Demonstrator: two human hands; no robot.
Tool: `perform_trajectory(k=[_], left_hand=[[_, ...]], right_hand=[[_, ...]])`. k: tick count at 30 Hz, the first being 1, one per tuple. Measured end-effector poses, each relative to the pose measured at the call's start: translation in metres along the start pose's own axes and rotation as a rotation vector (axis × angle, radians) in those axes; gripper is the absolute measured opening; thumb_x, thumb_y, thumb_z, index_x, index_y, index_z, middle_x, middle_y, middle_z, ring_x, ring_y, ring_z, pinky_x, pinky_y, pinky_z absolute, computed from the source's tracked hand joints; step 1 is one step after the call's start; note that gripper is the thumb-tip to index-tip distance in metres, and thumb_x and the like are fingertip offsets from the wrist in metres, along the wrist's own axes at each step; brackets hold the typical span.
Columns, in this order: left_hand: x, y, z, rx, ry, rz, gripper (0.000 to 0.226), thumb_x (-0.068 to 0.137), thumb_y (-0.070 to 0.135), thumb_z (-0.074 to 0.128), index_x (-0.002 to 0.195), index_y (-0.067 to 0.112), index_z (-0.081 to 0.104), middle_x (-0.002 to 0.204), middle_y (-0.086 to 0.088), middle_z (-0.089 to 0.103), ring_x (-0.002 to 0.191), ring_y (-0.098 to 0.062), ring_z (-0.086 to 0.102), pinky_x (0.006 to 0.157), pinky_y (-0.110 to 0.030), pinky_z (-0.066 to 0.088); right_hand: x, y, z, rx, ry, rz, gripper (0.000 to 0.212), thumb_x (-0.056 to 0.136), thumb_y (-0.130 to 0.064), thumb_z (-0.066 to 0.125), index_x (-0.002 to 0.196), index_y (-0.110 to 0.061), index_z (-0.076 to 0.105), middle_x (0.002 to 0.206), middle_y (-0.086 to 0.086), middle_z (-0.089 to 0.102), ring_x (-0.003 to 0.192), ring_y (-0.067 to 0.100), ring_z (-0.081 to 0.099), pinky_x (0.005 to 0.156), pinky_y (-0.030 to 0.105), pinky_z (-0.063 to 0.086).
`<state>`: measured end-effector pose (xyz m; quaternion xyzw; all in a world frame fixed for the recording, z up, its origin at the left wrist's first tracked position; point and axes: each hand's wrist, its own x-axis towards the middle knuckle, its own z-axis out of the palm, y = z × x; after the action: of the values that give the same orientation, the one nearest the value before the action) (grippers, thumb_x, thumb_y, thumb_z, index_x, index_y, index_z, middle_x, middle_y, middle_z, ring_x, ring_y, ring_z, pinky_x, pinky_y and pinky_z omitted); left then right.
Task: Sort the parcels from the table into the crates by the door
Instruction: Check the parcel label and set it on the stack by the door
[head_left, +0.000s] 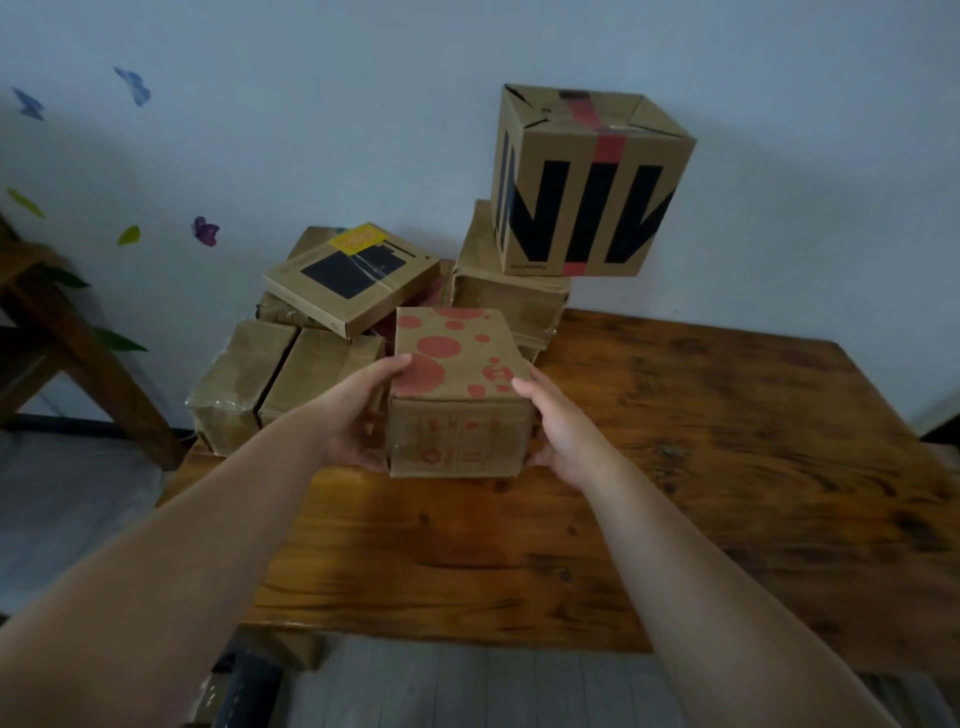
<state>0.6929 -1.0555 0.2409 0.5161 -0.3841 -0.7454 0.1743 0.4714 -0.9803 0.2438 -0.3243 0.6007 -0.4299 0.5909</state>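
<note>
Around the dotted parcel (457, 364), left hand (348, 421) and right hand (563, 431) curl, fingers (387, 366) half-hidden.

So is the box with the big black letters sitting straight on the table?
No, the black-lettered box rests on top of another cardboard box, not on the wooden table.

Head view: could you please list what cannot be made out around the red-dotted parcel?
Crates and door: outside the head view's frame.
Fingers of left hand and right hand: hidden behind the red-dotted parcel.
Parcels under the flat box: mostly covered by it.
Small print on the parcel's front: blurred.
</note>
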Motion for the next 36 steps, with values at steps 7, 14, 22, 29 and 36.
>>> perform_trajectory(k=[7,14,22,29,36], left_hand=[[0.003,0.012,0.003,-0.035,0.095,-0.047,0.087,0.041,0.065,0.075,0.113,0.019,0.060,0.104,-0.016,0.068,0.097,-0.036,0.062,0.065,-0.041,0.053],[0.005,0.025,-0.019,-0.063,0.102,-0.222,0.080,0.051,0.076,0.065,0.104,0.016,0.064,0.090,-0.019,0.072,0.099,-0.038,0.059,0.074,-0.048,0.051],[-0.002,0.035,-0.022,0.077,0.044,-0.129,0.093,0.056,0.090,0.039,0.109,0.017,0.064,0.103,-0.021,0.069,0.099,-0.038,0.062,0.071,-0.044,0.055],[-0.002,0.025,-0.026,0.146,0.173,0.334,0.028,0.089,0.048,0.050,0.106,0.029,0.061,0.114,-0.001,0.062,0.116,-0.025,0.053,0.094,-0.044,0.041],[-0.003,0.029,-0.018,0.484,-0.258,0.326,0.086,0.059,0.017,0.077,0.134,0.035,0.037,0.128,0.001,0.058,0.120,-0.020,0.052,0.105,-0.045,0.036]], right_hand=[[-0.010,0.009,-0.003,-0.111,-0.153,-0.211,0.100,0.075,-0.054,0.070,0.145,-0.053,-0.002,0.142,-0.022,0.033,0.135,0.014,0.032,0.107,0.049,0.036],[-0.016,-0.002,-0.001,-1.043,-0.166,-0.429,0.145,0.058,-0.042,0.088,0.121,-0.061,-0.041,0.150,-0.023,-0.032,0.134,0.002,0.003,0.110,0.033,0.022],[-0.001,-0.005,-0.011,-1.029,-0.035,-0.551,0.137,0.055,-0.043,0.089,0.140,-0.051,-0.018,0.158,-0.019,-0.005,0.135,-0.002,0.007,0.110,0.027,0.016],[0.001,-0.022,-0.013,-0.695,-0.003,-0.525,0.121,0.050,-0.042,0.085,0.138,-0.050,0.004,0.148,-0.013,0.027,0.136,0.005,0.023,0.113,0.038,0.023],[0.010,-0.034,-0.020,-0.222,-0.082,-0.386,0.098,0.042,-0.037,0.078,0.130,-0.032,0.037,0.128,-0.003,0.054,0.125,0.020,0.048,0.104,0.043,0.041]])
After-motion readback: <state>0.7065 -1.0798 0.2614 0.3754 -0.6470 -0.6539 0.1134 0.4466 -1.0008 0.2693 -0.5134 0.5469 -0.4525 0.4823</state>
